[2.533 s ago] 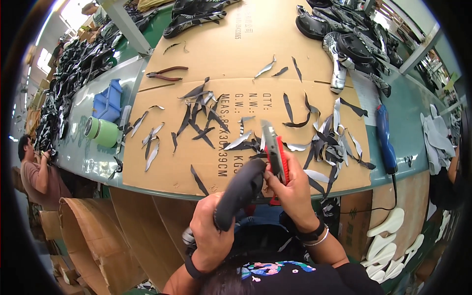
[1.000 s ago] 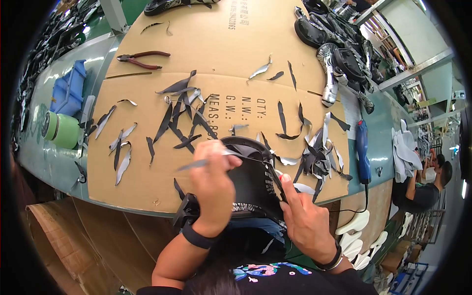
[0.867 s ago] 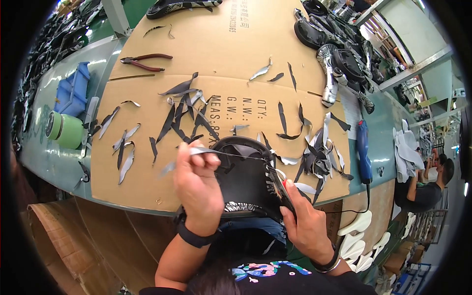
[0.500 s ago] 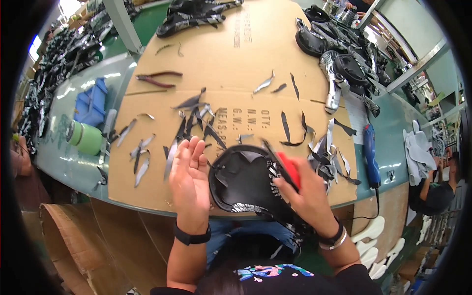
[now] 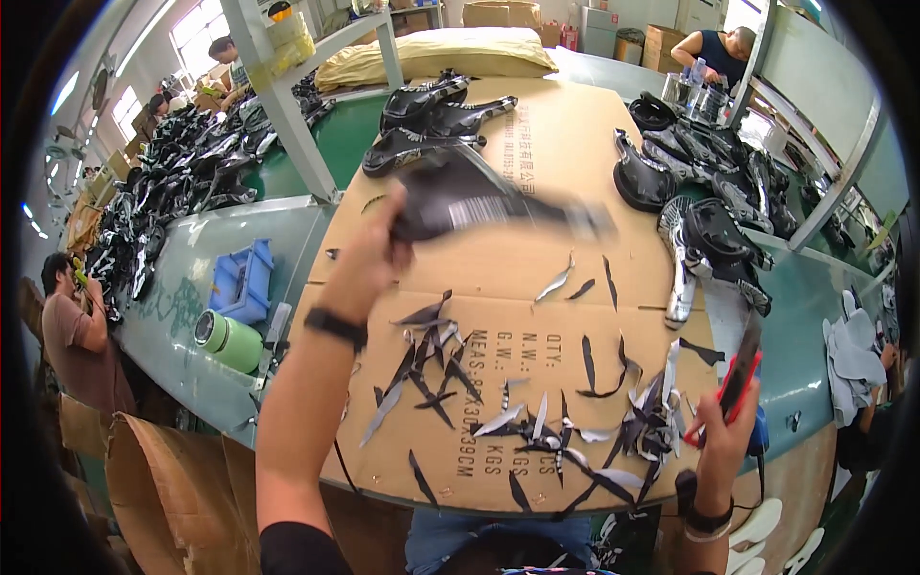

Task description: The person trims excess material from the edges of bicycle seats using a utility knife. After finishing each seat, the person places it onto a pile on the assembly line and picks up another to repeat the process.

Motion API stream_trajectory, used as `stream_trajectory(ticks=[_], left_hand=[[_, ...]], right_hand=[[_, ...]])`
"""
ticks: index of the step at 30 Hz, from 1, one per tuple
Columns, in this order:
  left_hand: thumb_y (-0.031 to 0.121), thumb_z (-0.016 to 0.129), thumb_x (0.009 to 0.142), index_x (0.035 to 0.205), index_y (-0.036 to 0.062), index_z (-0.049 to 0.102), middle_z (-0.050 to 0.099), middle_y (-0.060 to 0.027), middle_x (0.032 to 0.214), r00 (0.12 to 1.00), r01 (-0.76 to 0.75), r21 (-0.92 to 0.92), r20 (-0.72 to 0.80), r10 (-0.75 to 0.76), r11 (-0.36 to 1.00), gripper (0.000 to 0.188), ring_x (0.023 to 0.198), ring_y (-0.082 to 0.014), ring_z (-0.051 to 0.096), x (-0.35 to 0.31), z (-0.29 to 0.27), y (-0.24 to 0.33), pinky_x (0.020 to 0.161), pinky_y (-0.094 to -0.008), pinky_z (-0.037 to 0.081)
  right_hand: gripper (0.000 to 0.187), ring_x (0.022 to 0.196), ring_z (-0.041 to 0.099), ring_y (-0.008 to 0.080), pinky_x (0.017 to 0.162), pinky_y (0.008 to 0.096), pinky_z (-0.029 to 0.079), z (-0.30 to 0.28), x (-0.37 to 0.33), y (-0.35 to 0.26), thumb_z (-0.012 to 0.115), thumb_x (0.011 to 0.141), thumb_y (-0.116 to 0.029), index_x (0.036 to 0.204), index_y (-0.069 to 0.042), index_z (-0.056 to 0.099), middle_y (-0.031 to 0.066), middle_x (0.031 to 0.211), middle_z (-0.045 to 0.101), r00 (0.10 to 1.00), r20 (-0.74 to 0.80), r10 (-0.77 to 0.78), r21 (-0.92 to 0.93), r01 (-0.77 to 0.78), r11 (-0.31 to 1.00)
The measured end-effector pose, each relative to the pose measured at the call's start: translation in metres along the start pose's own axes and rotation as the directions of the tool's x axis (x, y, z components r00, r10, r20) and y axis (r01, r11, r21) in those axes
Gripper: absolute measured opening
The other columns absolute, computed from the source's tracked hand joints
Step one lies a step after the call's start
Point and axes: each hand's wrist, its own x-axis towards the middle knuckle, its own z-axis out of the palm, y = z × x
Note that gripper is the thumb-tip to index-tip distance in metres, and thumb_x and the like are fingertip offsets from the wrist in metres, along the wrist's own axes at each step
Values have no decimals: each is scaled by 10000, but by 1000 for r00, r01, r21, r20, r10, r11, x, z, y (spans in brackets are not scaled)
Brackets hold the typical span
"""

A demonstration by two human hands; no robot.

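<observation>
My left hand (image 5: 372, 254) is raised over the far left of the cardboard sheet, closed on the edge of a black, paddle-shaped plastic shell (image 5: 446, 201). The shell is blurred by motion; a white striped patch shows on its side and its narrow end points right. Lower right, my right hand (image 5: 724, 436) grips a red-and-black utility knife (image 5: 740, 379), its dark blade end pointing away from me. Beyond the left hand lie several similar black shells (image 5: 422, 149). Thin black and silver trimmings (image 5: 551, 436) are strewn over the cardboard nearer to me.
Cardboard (image 5: 613, 278) covers the table. More shells (image 5: 714, 235) are heaped at right. A blue basket (image 5: 244, 283) and a green jar (image 5: 230, 342) stand left. A blue tool (image 5: 760, 433) is partly behind my right hand. Metal posts (image 5: 287, 105) rise left and right; co-workers (image 5: 81, 326) are around.
The shell has left the near table edge and is now lifted far forward in my left hand, which was open beside it. My right hand has moved right with the knife. The view has tilted up.
</observation>
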Motion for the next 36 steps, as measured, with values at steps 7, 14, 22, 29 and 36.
stream_trajectory(ticks=[7, 14, 22, 29, 36], left_hand=[[328, 585, 939, 1054, 109, 600, 654, -36, 990, 998, -34, 259, -44, 47, 965, 247, 900, -143, 611, 83, 15, -5, 748, -264, 465], [381, 603, 893, 1169, 72, 547, 555, -131, 1183, 965, -221, 909, 257, -56, 353, 418, 1131, -241, 507, 1, 103, -87, 922, -391, 406], [515, 711, 757, 1401, 32, 359, 184, -300, 1487, 809, -574, 818, 561, -177, -29, 878, 1399, -479, 132, -125, 120, -204, 1115, -590, 118], [530, 627, 828, 1362, 16, 421, 308, -240, 1469, 592, -780, 617, 781, -197, 105, 769, 1394, -363, 252, -217, 183, -251, 1123, -475, 210], [423, 551, 935, 1196, 20, 552, 584, -125, 1239, 389, 35, 735, 614, -687, 677, 480, 1166, -272, 545, -258, 150, -201, 1034, -415, 366]], right_hand=[[429, 506, 467, 54, 451, 193, 376, -24, 19, 20, 652, 821, -44, 1220, -35, 497, -14, 739, 507, 980, 30, 195, -153, -188, 970], [439, 604, 612, 308, 555, 437, 480, -31, 181, 57, 715, 789, -377, 966, -13, 544, 126, 675, 592, 935, 335, -117, -682, 326, 654], [481, 723, 637, 409, 637, 516, 499, 17, 190, 91, 720, 699, -367, 996, -50, 514, 202, 728, 636, 948, 255, -190, -858, 312, 408], [356, 642, 642, 271, 588, 381, 495, -18, 128, 25, 710, 747, -275, 962, -54, 531, 99, 743, 644, 962, 166, -216, -418, 267, 868], [387, 622, 656, 180, 467, 258, 534, -26, 8, -15, 655, 815, -361, 1003, -84, 459, 248, 961, 641, 844, 516, 144, 339, -355, 871]])
